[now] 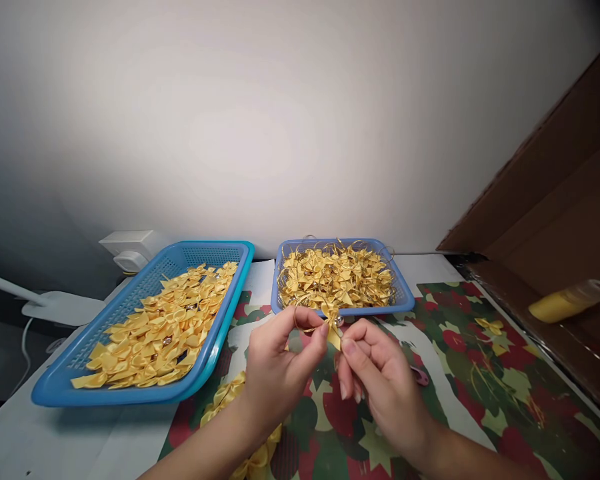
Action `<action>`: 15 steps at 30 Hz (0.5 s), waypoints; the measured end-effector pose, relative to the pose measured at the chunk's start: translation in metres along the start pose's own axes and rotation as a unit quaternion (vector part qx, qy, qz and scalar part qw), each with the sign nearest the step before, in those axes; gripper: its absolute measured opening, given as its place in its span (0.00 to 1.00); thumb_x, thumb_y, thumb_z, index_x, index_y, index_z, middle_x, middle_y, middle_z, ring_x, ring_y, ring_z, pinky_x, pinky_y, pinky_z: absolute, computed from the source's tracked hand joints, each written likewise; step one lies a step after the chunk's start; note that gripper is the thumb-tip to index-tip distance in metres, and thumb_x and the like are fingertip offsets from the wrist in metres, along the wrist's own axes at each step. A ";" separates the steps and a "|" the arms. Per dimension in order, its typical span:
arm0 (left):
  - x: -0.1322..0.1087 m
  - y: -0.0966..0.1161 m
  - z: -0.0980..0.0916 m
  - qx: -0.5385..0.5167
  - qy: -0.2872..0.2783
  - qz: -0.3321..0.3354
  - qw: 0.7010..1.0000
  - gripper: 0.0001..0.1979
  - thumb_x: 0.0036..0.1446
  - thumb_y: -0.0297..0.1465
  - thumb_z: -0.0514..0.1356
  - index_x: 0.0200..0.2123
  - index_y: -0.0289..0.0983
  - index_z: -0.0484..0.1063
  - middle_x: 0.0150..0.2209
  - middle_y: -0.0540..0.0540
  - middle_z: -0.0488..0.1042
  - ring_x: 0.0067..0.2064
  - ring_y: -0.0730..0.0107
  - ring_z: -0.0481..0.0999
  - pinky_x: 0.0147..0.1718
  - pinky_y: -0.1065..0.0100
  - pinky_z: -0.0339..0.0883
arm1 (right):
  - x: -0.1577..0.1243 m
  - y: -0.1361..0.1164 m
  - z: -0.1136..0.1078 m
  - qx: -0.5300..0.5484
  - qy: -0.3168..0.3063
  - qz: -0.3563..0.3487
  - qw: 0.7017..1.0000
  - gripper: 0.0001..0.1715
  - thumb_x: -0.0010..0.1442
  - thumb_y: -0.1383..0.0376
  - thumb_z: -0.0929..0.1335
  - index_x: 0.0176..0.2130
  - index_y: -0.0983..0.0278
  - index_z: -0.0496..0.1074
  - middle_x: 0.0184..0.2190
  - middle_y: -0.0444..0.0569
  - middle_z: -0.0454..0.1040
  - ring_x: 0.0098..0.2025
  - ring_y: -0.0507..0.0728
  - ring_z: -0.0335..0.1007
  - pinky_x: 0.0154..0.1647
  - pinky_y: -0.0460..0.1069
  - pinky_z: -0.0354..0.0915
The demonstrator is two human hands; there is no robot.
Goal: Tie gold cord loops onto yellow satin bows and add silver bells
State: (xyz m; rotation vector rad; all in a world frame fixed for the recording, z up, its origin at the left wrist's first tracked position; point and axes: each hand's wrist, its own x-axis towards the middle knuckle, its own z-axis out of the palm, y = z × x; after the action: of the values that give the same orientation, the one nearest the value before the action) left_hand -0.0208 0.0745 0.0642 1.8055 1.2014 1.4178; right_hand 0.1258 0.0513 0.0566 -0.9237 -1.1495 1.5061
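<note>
My left hand (pixel 275 363) and my right hand (pixel 380 380) meet over the patterned cloth, both pinched on one small yellow ribbon bow (pixel 333 327) with a thin gold loop. The bow hangs just in front of the smaller blue basket (pixel 405 300), which is heaped with yellow bows that carry gold loops. To the left lies a larger blue tray (pixel 60 387) filled with plain yellow bows. More yellow bows (pixel 230 393) lie on the cloth under my left wrist.
A red and green patterned cloth (pixel 480 373) covers the table. One loose yellow bow (pixel 489 325) lies on it at the right. A brown cardboard box (pixel 555 220) stands at the right with a yellow tube (pixel 565 303) in it. A white socket block (pixel 130 247) sits behind the tray.
</note>
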 end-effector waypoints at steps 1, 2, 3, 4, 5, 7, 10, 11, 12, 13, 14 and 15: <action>0.000 0.000 0.000 0.012 0.000 0.009 1.000 0.04 0.58 0.25 0.60 0.30 0.38 0.69 0.26 0.52 0.73 0.28 0.75 0.72 0.30 0.74 0.67 | 0.000 0.001 0.001 0.011 -0.001 0.001 1.000 0.17 0.67 0.53 0.64 0.33 0.63 0.62 0.17 0.38 0.67 0.19 0.46 0.56 0.22 0.42 0.54; 0.000 0.000 0.000 0.021 0.003 0.018 1.000 0.05 0.58 0.25 0.60 0.30 0.38 0.69 0.26 0.52 0.73 0.28 0.75 0.72 0.29 0.74 0.67 | 0.000 0.001 0.002 0.021 -0.001 0.002 1.000 0.17 0.66 0.53 0.64 0.32 0.63 0.62 0.16 0.38 0.67 0.18 0.46 0.56 0.22 0.42 0.53; 0.001 0.000 0.000 0.027 0.006 0.028 0.999 0.05 0.57 0.24 0.60 0.30 0.38 0.69 0.26 0.53 0.73 0.27 0.76 0.73 0.29 0.74 0.67 | 0.000 0.002 0.002 0.030 0.000 0.002 1.000 0.17 0.66 0.53 0.65 0.32 0.63 0.62 0.16 0.37 0.67 0.18 0.45 0.56 0.21 0.42 0.53; 0.001 0.000 0.001 0.030 0.010 0.036 0.999 0.05 0.57 0.24 0.60 0.30 0.38 0.69 0.26 0.53 0.73 0.27 0.76 0.73 0.28 0.74 0.67 | 0.000 0.002 0.003 0.037 0.001 0.002 0.999 0.17 0.66 0.53 0.65 0.32 0.63 0.62 0.16 0.37 0.67 0.18 0.45 0.56 0.21 0.42 0.52; 0.001 0.000 0.001 0.029 0.014 0.044 0.999 0.05 0.57 0.24 0.60 0.30 0.38 0.69 0.25 0.53 0.73 0.27 0.76 0.72 0.28 0.75 0.67 | 0.000 0.002 0.003 0.042 0.002 0.002 0.999 0.18 0.65 0.53 0.65 0.32 0.63 0.62 0.16 0.37 0.67 0.18 0.45 0.56 0.21 0.42 0.51; 0.001 -0.001 0.002 0.023 0.019 0.050 0.998 0.05 0.56 0.23 0.60 0.30 0.38 0.69 0.25 0.53 0.72 0.26 0.76 0.72 0.27 0.75 0.67 | 0.000 0.003 0.004 0.045 0.003 0.004 0.999 0.18 0.65 0.53 0.66 0.32 0.63 0.63 0.16 0.37 0.66 0.18 0.45 0.56 0.21 0.42 0.50; 0.000 -0.003 0.003 0.020 0.032 0.057 0.998 0.05 0.56 0.22 0.60 0.33 0.38 0.69 0.27 0.53 0.73 0.28 0.76 0.74 0.29 0.75 0.69 | 0.000 0.002 0.004 0.045 0.002 0.009 0.999 0.19 0.64 0.51 0.66 0.32 0.63 0.63 0.16 0.38 0.66 0.18 0.45 0.55 0.21 0.42 0.50; 0.001 -0.003 0.003 0.023 0.037 0.066 0.997 0.06 0.55 0.22 0.61 0.35 0.38 0.70 0.28 0.52 0.74 0.30 0.75 0.75 0.30 0.75 0.69 | 0.001 0.002 0.005 0.045 0.003 0.010 0.999 0.20 0.64 0.51 0.66 0.31 0.63 0.63 0.16 0.38 0.66 0.18 0.45 0.55 0.21 0.42 0.49; 0.001 -0.003 0.002 0.029 0.037 0.077 0.996 0.07 0.55 0.22 0.61 0.36 0.38 0.70 0.29 0.52 0.75 0.30 0.75 0.75 0.31 0.75 0.70 | 0.001 0.002 0.005 0.044 0.003 0.010 0.999 0.20 0.64 0.51 0.66 0.31 0.63 0.63 0.16 0.38 0.66 0.18 0.45 0.55 0.21 0.42 0.49; 0.002 -0.002 0.001 0.037 0.034 0.092 0.994 0.07 0.54 0.21 0.61 0.36 0.38 0.70 0.29 0.52 0.75 0.30 0.76 0.75 0.31 0.76 0.69 | 0.001 0.002 0.005 0.043 0.002 0.010 0.999 0.20 0.64 0.51 0.67 0.31 0.63 0.63 0.16 0.38 0.66 0.18 0.45 0.55 0.21 0.42 0.49; 0.003 -0.002 0.000 0.045 0.026 0.108 0.993 0.07 0.54 0.21 0.62 0.35 0.38 0.70 0.28 0.52 0.75 0.29 0.76 0.75 0.31 0.76 0.69 | 0.001 0.002 0.005 0.041 0.002 0.010 0.999 0.20 0.64 0.51 0.66 0.31 0.63 0.63 0.16 0.37 0.66 0.18 0.45 0.55 0.21 0.42 0.49; 0.004 -0.001 -0.001 0.055 0.017 0.122 0.991 0.07 0.54 0.21 0.62 0.33 0.37 0.70 0.26 0.53 0.74 0.28 0.77 0.74 0.30 0.76 0.68 | 0.001 0.002 0.005 0.037 0.002 0.010 0.999 0.20 0.64 0.51 0.66 0.31 0.64 0.63 0.16 0.37 0.66 0.18 0.45 0.55 0.21 0.42 0.50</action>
State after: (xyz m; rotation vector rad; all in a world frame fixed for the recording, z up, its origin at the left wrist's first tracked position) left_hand -0.0223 0.0782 0.0655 2.0703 1.1239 1.5470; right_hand 0.1206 0.0512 0.0562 -0.8890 -1.0767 1.5513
